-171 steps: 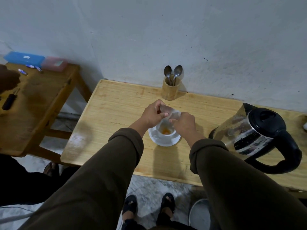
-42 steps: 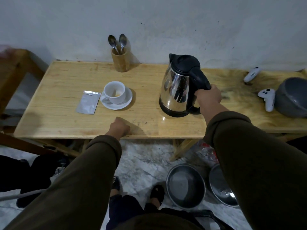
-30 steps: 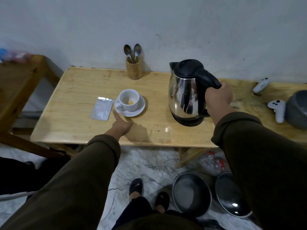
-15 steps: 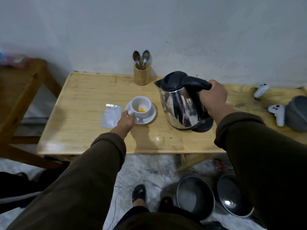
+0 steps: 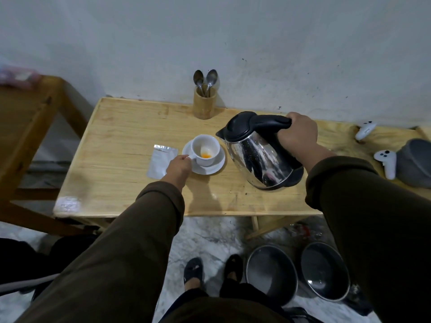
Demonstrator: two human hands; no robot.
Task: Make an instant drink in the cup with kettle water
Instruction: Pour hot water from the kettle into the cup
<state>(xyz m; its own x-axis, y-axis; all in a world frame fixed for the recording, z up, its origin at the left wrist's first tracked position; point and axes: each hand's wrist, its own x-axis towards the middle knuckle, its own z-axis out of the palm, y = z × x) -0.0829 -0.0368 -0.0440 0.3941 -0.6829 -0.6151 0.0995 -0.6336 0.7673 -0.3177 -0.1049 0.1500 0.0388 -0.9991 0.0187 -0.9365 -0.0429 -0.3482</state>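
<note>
A white cup [image 5: 205, 148] with orange powder at its bottom stands on a white saucer [image 5: 207, 168] on the light wooden table [image 5: 112, 141]. My left hand [image 5: 178, 166] pinches the cup's handle from the left. My right hand [image 5: 298, 136] grips the black handle of the steel kettle [image 5: 258, 152], which is tilted left with its spout close to the cup's right rim. No water is visible leaving the spout. A silver sachet [image 5: 161, 163] lies flat just left of the saucer, partly under my left hand.
A wooden holder with two spoons [image 5: 204, 99] stands at the wall behind the cup. Two white controllers [image 5: 386, 159] and a grey bowl [image 5: 415, 162] sit at the table's right end. Another wooden table [image 5: 23, 117] is at left. Two dark pans [image 5: 271, 273] lie on the floor.
The kettle has tipped further left, its spout now near the cup's rim. My left hand has moved from the saucer's edge onto the cup's handle.
</note>
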